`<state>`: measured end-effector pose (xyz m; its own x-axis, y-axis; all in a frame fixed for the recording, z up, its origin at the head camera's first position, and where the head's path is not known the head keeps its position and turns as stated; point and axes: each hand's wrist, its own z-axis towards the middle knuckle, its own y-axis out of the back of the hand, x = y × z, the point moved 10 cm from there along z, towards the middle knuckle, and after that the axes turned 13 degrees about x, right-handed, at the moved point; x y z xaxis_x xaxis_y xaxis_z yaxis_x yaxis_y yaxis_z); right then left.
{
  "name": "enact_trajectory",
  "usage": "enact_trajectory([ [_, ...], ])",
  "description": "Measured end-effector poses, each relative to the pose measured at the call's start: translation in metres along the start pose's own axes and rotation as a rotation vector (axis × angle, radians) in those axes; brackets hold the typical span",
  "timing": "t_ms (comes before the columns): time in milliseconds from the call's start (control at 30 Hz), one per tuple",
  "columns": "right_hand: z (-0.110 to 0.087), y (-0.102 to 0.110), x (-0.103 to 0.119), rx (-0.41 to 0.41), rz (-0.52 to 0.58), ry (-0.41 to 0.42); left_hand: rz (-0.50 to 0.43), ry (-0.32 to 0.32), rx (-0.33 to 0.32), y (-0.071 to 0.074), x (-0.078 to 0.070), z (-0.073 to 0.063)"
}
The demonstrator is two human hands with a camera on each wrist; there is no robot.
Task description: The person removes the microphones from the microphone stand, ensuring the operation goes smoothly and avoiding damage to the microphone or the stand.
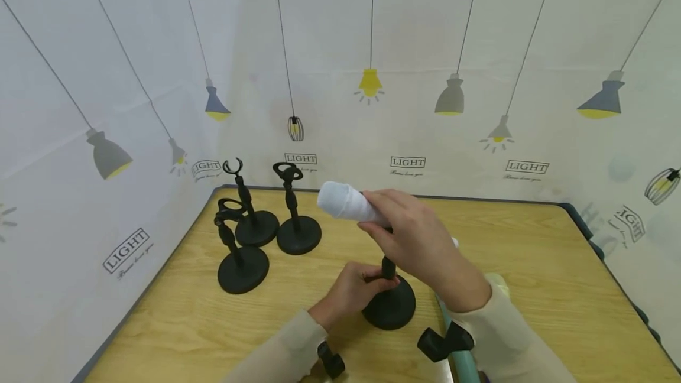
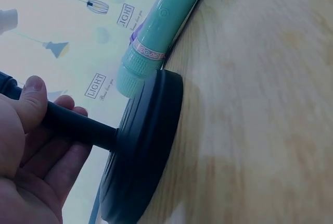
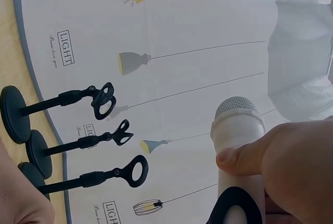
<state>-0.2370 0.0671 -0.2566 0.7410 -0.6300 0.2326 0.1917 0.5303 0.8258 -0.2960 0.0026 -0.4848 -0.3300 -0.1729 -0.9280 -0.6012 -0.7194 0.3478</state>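
My right hand (image 1: 417, 235) grips a white microphone (image 1: 346, 201) by its handle, with the grille end pointing left. In the right wrist view, the black ring clip (image 3: 237, 195) of a stand encircles the lower part of the microphone's body, and my thumb presses along its side. Below, my left hand (image 1: 351, 289) holds the pole (image 2: 78, 126) of this black microphone stand between thumb and fingers. Its round base (image 1: 390, 311) rests on the table. In the head view, my right hand hides the clip and the upper pole.
Three more black stands, a front one (image 1: 243, 270), a back one (image 1: 258, 229) and another (image 1: 299, 235), stand at the table's left. A teal microphone (image 2: 166, 21) lies right of the held stand, near a pale yellow item (image 1: 498, 282). Lamp-printed cloth (image 1: 340, 135) encloses the table.
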Motion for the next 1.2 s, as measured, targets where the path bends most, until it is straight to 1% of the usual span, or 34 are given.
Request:
enact_trajectory([
  [233,0.008,0.003,0.004,-0.011,0.034,0.016,0.004,0.017,-0.003,0.001,-0.001,0.001],
  [400,0.018,0.005,0.012,-0.015,0.037,0.036,0.027,-0.012,-0.006,0.002,-0.004,0.002],
  [567,0.032,0.005,0.026,-0.023,0.05,0.084,0.046,-0.053,-0.002,0.002,-0.003,0.003],
  [667,0.042,0.004,0.035,-0.009,0.055,0.102,0.04,-0.056,-0.005,0.002,-0.001,0.002],
  [833,0.056,0.001,0.045,0.025,0.062,0.104,0.008,-0.034,-0.008,0.002,0.0,0.0],
  [933,0.062,0.001,0.052,0.036,0.093,0.112,-0.003,-0.022,-0.002,0.001,0.001,0.0],
  [1033,0.067,0.004,0.064,0.037,0.107,0.146,0.009,-0.006,0.0,0.002,0.002,-0.001],
  [1133,0.069,0.01,0.076,0.028,0.091,0.192,0.031,0.012,0.006,0.002,0.003,-0.001],
  [1200,0.068,0.014,0.083,0.02,0.079,0.217,0.05,0.007,0.008,0.003,0.002,-0.001],
])
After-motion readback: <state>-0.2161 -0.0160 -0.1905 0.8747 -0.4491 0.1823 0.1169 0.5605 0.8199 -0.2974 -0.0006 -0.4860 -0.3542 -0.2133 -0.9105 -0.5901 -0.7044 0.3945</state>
